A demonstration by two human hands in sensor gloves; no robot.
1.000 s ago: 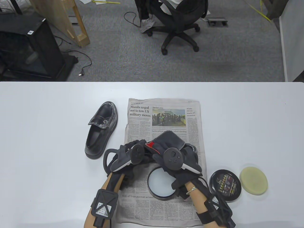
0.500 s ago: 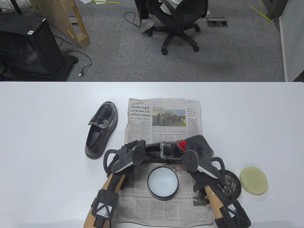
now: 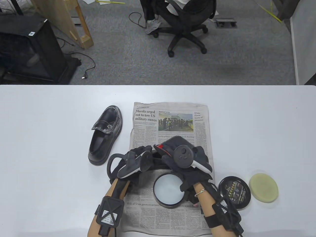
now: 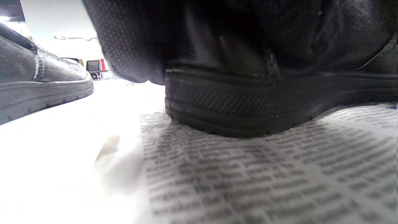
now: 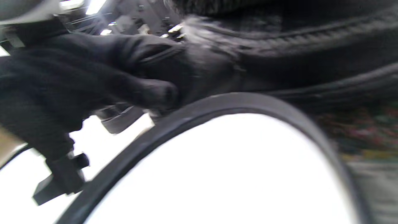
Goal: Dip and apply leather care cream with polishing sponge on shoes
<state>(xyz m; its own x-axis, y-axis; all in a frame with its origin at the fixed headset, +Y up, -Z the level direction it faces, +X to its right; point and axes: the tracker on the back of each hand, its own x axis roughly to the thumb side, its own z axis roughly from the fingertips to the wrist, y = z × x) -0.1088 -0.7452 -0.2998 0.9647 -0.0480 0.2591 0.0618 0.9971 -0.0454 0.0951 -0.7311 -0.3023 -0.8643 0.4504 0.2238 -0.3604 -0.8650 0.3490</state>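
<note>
Currently the shoe (image 4: 264,93) being worked on is lying sideways on the newspaper (image 3: 170,123), mostly hidden in the table view under both gloved hands, with its heel end steadied by the left hand (image 3: 134,160), whose fingers are wrapped over the back of it. A dark cloth-like pad (image 3: 176,143) with a red edge is held by the right hand (image 3: 184,160) and is pressed on the upper; whether this is the polishing sponge cannot be told, and how the right fingers are closed on it is not shown. The open tin of cream (image 3: 169,189) is set just in front of the shoe, close under the right wrist, its lid (image 3: 234,192) and a round yellow sponge (image 3: 263,188) are laid to the right on the table (image 3: 49,148), and a second shoe (image 3: 105,134) is left apart on the left. For the step to be done well, the heel should be kept pinned so the shoe is not dragged across the paper, the pad should be moved in small overlapping strokes with even pressure, and the cream should be spread thin. Care is probably needed that the tin rim is not knocked by the right wrist.
</note>
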